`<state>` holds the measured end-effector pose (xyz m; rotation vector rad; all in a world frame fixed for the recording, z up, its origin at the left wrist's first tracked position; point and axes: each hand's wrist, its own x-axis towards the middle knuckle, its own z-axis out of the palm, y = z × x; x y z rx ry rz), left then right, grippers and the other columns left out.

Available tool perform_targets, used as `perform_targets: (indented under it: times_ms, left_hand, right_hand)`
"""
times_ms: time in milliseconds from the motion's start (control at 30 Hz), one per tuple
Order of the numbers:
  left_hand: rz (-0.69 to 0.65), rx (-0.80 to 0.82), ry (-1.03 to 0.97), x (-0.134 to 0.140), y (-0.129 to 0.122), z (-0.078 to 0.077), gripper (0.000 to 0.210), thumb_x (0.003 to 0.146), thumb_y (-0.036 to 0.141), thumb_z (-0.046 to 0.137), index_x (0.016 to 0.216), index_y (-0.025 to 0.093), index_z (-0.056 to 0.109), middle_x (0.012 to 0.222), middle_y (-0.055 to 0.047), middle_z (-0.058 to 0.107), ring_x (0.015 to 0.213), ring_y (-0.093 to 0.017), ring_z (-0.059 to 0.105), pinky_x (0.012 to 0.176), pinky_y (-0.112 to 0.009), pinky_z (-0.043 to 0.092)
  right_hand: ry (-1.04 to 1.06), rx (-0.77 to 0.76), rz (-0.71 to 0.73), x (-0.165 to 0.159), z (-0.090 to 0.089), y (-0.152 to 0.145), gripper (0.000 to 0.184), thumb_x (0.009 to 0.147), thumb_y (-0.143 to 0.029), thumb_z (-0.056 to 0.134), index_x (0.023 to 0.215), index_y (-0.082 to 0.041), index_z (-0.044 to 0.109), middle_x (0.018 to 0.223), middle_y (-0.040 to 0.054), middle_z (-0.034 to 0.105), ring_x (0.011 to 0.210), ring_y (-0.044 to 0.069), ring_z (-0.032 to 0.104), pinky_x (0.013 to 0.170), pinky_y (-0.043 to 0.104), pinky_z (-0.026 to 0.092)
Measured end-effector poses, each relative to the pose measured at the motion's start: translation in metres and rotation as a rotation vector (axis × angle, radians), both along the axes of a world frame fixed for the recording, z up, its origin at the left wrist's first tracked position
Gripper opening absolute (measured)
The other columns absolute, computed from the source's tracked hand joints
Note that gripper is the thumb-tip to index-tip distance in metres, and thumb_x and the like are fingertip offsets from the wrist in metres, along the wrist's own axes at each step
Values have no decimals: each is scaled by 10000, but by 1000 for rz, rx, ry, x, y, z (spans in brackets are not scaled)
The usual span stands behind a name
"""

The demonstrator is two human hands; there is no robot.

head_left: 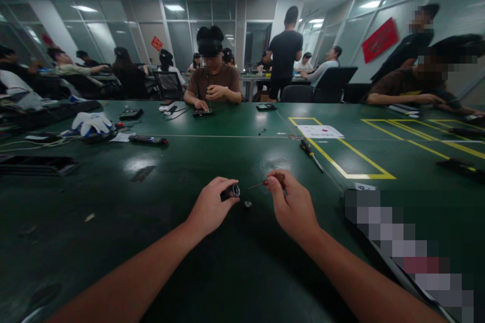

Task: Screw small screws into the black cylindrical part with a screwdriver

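Observation:
My left hand is closed around a short black tube, whose ringed, light-rimmed end faces right. In my right hand is a small screwdriver with a reddish handle. Its thin shaft points left, and the tip is a little apart from the tube's end. A small round metallic piece lies on the green table just below the gap between my hands. My palm and fingers hide most of the tube and part of the screwdriver handle.
A larger black-and-yellow screwdriver lies ahead to the right, beside a paper sheet and yellow tape. White gloves and a dark electric screwdriver are at left. A tray sits nearer. A person works opposite.

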<state>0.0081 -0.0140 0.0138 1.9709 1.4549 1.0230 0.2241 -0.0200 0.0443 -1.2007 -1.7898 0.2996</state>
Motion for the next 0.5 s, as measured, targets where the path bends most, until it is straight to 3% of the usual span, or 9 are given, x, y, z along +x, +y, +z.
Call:
perform_targets:
  times_ms: [167, 367, 500]
  left_hand:
    - [24, 33, 8, -1, 0, 5, 350, 870, 194, 683, 1219, 213, 663, 1189, -80, 693, 1061, -251, 662, 985, -441, 529]
    - [-79, -6, 118, 1, -10, 11, 474, 962, 249, 528, 1434, 217, 497, 1364, -126, 616, 1201, -284, 628, 990, -443, 525]
    - [-164, -38, 305, 10, -13, 16, 441, 900, 207, 562, 1341, 206, 573, 1238, -118, 660, 1092, -288, 655, 925, -426, 531]
  right_hand:
    - [53, -2, -44, 4, 2, 4, 222, 1034, -378, 468, 1022, -215, 618, 855, 50, 729, 789, 220, 714, 717, 328, 491]
    - [72, 10, -70, 7, 5, 6, 247, 1035, -400, 458, 1025, -213, 620, 864, 61, 735, 809, 233, 713, 711, 337, 490]
    - [88, 18, -61, 8, 6, 6, 249, 1035, -404, 461, 1037, -211, 618, 867, 60, 735, 808, 234, 710, 722, 339, 490]
